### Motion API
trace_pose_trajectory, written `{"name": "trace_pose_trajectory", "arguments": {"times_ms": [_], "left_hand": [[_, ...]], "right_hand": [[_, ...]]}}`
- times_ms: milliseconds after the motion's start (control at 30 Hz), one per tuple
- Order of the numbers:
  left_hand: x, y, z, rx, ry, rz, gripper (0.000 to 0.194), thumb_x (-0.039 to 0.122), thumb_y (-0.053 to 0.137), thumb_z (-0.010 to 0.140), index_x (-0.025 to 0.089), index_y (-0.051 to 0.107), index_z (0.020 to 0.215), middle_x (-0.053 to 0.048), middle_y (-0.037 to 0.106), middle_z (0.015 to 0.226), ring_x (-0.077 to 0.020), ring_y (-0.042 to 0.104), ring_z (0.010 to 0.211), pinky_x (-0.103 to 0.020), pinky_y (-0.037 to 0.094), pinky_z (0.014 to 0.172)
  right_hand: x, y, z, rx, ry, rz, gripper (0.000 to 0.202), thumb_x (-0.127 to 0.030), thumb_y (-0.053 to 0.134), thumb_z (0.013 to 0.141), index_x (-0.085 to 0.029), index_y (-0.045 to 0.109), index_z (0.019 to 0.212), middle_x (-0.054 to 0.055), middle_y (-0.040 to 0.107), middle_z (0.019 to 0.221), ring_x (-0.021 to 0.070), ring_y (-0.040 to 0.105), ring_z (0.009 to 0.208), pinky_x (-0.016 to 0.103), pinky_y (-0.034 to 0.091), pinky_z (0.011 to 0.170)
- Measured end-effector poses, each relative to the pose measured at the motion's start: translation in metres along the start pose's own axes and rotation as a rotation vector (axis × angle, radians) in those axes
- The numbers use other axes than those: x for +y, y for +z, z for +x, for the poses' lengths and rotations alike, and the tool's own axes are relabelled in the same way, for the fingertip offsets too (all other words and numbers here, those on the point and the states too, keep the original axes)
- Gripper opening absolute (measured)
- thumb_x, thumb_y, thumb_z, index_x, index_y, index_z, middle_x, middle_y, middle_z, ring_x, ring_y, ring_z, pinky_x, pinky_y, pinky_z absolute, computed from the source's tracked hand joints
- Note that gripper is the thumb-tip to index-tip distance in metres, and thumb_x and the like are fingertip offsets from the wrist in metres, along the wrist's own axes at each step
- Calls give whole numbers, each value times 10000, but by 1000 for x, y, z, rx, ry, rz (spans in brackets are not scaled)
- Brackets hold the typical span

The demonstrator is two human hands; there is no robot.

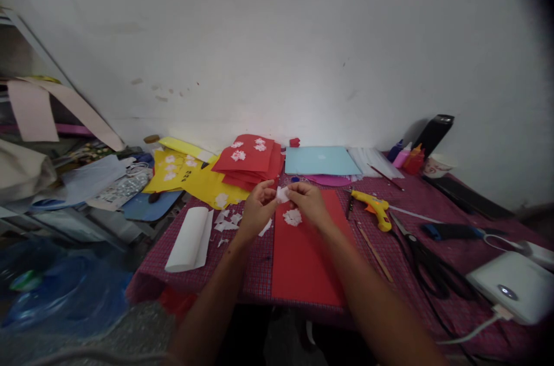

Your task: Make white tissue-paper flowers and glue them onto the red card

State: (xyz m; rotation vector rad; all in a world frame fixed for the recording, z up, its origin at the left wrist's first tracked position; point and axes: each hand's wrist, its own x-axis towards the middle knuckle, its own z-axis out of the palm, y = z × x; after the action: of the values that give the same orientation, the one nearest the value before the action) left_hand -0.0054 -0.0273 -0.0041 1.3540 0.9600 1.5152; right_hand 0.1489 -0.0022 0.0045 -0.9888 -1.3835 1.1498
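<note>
A small white paper piece (283, 194) is pinched between my left hand (258, 208) and my right hand (308, 202), both with fingers closed on it. The hands are above the upper part of a red paper sheet (307, 262). Just below them, a white crumpled paper flower (292, 217) lies on that sheet. Several white paper scraps (227, 221) are scattered left of my left hand. A roll of white paper (188, 242) lies farther left on the checked cloth.
Red sheets with white flowers (246, 158) and yellow sheets (208, 182) lie at the back left. A yellow glue gun (375, 208), black scissors (426, 262), a wooden stick (374, 251) and a white power box (513, 285) are on the right.
</note>
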Motion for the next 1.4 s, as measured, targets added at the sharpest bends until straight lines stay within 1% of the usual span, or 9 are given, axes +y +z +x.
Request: {"name": "trace_pose_trajectory", "arguments": {"times_ms": [233,433,567,700,833,900,1100,1233,1400], "left_hand": [[-7,-2,1,8,13,53,461,154,735,718,172,603,1159,-79,698,1018,-173,664,904,-295,495,819],[-7,-3,1,55,20,59,288,208,689,775,169,624,1053,-13,671,815,-120,618,728,-231,455,690],[-8,-4,2,108,21,86,271,228,683,782,174,621,1041,-5,660,795,-119,607,710,-237,456,686],[-9,-5,3,140,13,55,352,178,699,721,185,622,1064,-27,670,898,-129,625,776,-258,481,739],[-5,-4,3,92,-56,-107,488,123,707,646,179,618,1123,-79,665,1085,-170,640,950,-298,493,846],[-1,-3,1,70,-112,-213,501,135,707,652,178,615,1142,-86,664,1103,-176,637,964,-297,492,833],[12,-2,-3,-81,-322,-438,539,197,773,661,192,586,1166,-30,667,870,-160,648,751,-309,502,708],[14,-2,-2,-11,-294,-395,562,180,802,626,188,585,1144,23,629,742,-124,614,623,-262,468,614],[13,-1,0,90,-225,-377,508,185,782,633,168,579,1099,25,638,730,-111,604,601,-255,469,613]], "right_hand": [[-9,0,-3,16,67,166,170,-319,722,668,-162,685,721,-26,601,556,93,490,420,220,354,414],[-9,1,-3,17,105,206,172,-310,738,645,-161,682,710,-28,603,563,87,492,413,215,367,408],[-8,0,-3,16,114,231,169,-301,750,633,-161,682,699,-24,607,564,86,492,412,214,367,403],[-7,0,-2,16,130,278,157,-275,744,624,-162,695,721,-22,622,569,86,492,404,213,370,398],[-8,-1,-3,1,155,352,175,-265,756,617,-161,698,745,-18,647,593,84,500,405,211,380,404],[-9,-1,-3,-18,152,378,181,-264,761,625,-162,699,760,-16,656,606,82,502,412,209,381,412],[-9,-2,-4,-70,117,374,189,-279,759,656,-162,697,791,-4,668,640,88,514,448,217,395,444],[-10,-2,-4,-51,123,369,208,-279,770,638,-161,696,793,-13,643,607,92,509,435,215,387,428],[-12,-3,-4,-34,130,360,204,-272,769,619,-160,698,775,-20,636,591,93,511,420,217,389,421]]}}
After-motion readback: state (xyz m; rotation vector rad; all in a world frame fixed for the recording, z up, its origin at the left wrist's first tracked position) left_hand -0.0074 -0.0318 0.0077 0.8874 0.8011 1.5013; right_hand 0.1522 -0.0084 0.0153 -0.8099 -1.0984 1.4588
